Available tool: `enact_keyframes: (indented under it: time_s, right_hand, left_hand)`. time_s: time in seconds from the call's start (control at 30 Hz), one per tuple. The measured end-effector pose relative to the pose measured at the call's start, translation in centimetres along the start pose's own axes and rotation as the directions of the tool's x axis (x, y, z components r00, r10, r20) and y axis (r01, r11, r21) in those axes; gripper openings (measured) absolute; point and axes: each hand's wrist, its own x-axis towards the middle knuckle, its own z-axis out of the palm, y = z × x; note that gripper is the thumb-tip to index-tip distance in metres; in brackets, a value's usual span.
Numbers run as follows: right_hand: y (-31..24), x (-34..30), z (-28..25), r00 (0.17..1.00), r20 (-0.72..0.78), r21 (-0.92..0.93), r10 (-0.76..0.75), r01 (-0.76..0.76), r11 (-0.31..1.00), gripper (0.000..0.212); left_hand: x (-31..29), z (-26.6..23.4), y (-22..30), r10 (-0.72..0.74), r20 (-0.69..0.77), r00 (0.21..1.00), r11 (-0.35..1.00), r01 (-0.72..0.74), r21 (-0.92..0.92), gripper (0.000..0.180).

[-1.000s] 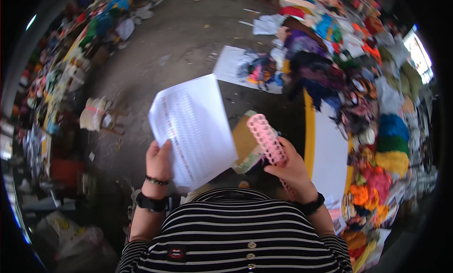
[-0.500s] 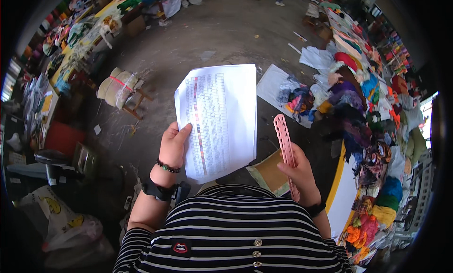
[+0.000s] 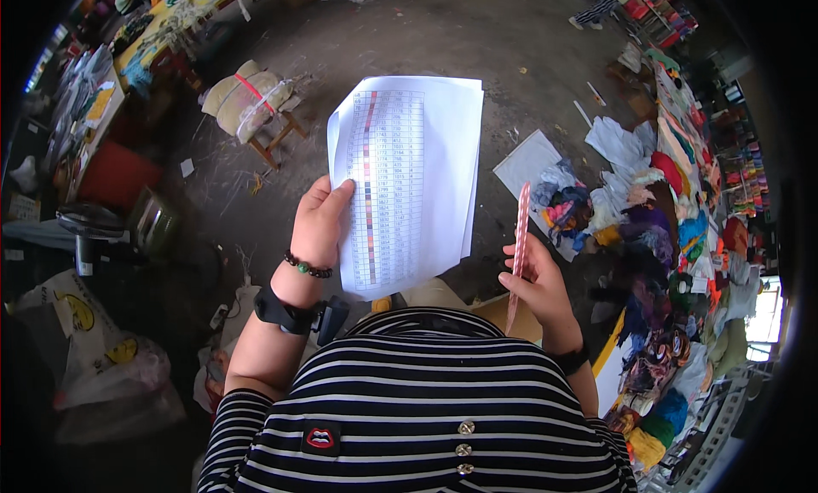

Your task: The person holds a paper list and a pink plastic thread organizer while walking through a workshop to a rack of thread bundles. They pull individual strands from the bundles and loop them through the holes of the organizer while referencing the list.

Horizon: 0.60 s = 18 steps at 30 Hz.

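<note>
Head camera shows our left hand (image 3: 319, 224) pinching the paper sheets (image 3: 434, 178) at their left edge. Right of the paper sheets, our right hand (image 3: 545, 293) grips the pink strip (image 3: 521, 220). We think both are picked up, and neither is put down yet.
</note>
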Motion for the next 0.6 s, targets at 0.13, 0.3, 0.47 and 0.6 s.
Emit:
enact_keyframes:
  time_s: [0.13,0.3,0.47,0.6]
  right_hand:
    - [1.3,5.1,-1.4,0.997,-0.071,0.016,-0.015,0.016,1.000,0.073]
    - [1.5,13.3,-5.9,0.979,-0.126,-0.091,-0.160,0.149,0.985,0.070]
    - [0.9,22.1,-14.3,0.994,-0.039,-0.060,-0.101,0.098,0.993,0.073]
    - [0.3,29.0,-22.6,0.996,-0.068,0.090,-0.058,0.064,0.994,0.073]
  left_hand:
    - [4.3,0.3,-0.4,0.014,-0.024,1.000,1.000,-0.014,0.018,0.019]
    - [12.8,3.5,-1.5,0.037,-0.056,0.998,0.999,-0.037,0.005,0.019]
    - [23.9,10.2,-2.5,0.052,-0.004,0.999,0.999,-0.052,0.006,0.017]
    - [32.6,17.3,-3.0,0.063,-0.024,0.998,0.997,-0.062,0.042,0.016]
